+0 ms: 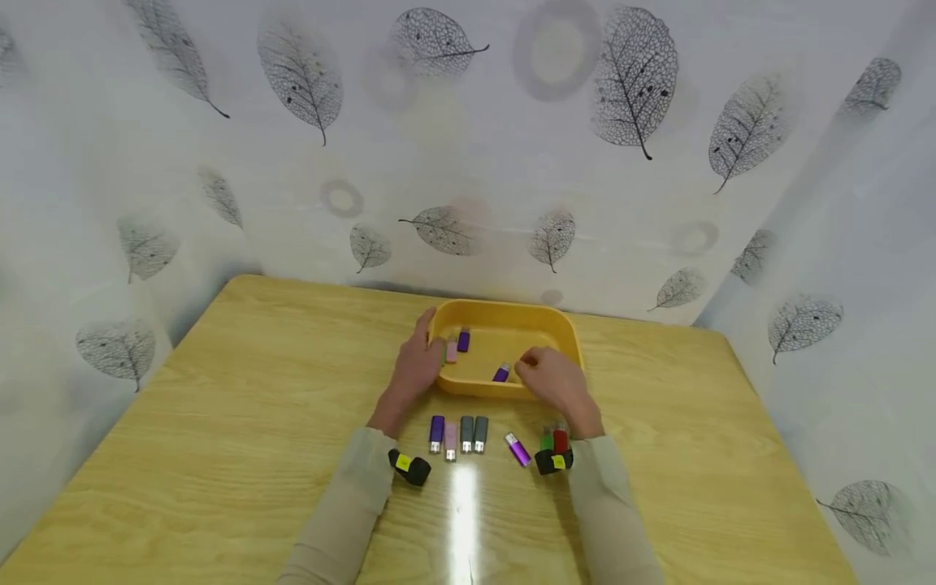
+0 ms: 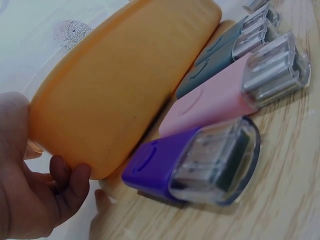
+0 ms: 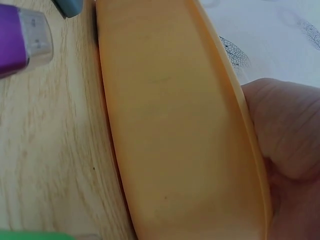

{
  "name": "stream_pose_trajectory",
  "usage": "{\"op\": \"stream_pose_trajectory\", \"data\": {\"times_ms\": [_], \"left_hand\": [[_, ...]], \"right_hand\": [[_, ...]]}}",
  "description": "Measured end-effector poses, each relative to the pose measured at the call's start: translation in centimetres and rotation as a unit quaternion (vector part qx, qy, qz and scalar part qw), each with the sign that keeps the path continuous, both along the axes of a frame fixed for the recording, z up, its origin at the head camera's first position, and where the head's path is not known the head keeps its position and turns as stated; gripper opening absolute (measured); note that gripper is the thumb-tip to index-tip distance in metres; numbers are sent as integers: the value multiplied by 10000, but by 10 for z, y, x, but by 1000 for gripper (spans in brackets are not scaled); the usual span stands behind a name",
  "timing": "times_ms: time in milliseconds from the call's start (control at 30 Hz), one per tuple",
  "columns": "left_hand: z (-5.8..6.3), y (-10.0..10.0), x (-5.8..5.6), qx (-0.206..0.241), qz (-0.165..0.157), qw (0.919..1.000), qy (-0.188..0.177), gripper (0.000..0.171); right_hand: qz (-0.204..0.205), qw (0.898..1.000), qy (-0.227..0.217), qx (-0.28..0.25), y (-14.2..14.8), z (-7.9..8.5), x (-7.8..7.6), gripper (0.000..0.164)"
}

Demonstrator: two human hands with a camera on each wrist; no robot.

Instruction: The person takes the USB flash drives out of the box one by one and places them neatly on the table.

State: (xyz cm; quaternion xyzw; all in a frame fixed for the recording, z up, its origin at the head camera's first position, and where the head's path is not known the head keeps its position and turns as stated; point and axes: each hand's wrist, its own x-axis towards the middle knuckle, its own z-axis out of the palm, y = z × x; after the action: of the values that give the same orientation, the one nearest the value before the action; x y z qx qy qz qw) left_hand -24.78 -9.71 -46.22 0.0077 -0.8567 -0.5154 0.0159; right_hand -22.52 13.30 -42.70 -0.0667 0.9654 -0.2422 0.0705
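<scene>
A yellow plastic tray (image 1: 512, 390) stands near the table's back edge. My left hand (image 1: 417, 363) grips its left end, with the thumb at the rim and fingers curled against the outside in the left wrist view. Inside lie a purple USB stick (image 1: 464, 340), a pink USB stick (image 1: 451, 351), a green one (image 1: 443, 353) partly hidden by my left thumb, and another purple stick (image 1: 500, 373) near the front wall. Over the tray's right part, my right hand (image 1: 553, 378) reaches inside with bent fingers. The front wall hides its fingertips in the right wrist view, so any hold is unclear.
In front of the tray lie a purple USB stick (image 1: 436, 433), a pink one (image 1: 450, 439), two grey ones (image 1: 466, 434), a shiny purple one (image 1: 517, 449), a green one (image 1: 547, 439) and a red one (image 1: 560, 439). A leaf-patterned curtain (image 1: 475, 162) hangs behind the wooden table (image 1: 256, 390).
</scene>
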Motion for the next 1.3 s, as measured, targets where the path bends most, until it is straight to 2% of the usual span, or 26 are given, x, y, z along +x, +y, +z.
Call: {"op": "stream_pose_trajectory", "data": {"times_ms": [167, 433, 800, 1100, 1300], "left_hand": [[3, -6, -2, -4, 93, 10000, -6, 56], [6, -11, -6, 16, 65, 9999, 79, 56], [10, -16, -9, 98, 100, 9999, 37, 56], [3, -3, -5, 244, -7, 9997, 55, 56], [0, -1, -1, 32, 15, 10000, -64, 55]], "right_hand": [[-75, 9998, 125, -100, -5, 3, -6, 36], [-568, 9980, 104, -257, -11, 5, -13, 42], [-393, 9990, -201, 122, -18, 11, -20, 41], [-461, 9981, -239, 324, -8, 7, -10, 40], [-499, 9978, -315, 292, -6, 3, -5, 40]]}}
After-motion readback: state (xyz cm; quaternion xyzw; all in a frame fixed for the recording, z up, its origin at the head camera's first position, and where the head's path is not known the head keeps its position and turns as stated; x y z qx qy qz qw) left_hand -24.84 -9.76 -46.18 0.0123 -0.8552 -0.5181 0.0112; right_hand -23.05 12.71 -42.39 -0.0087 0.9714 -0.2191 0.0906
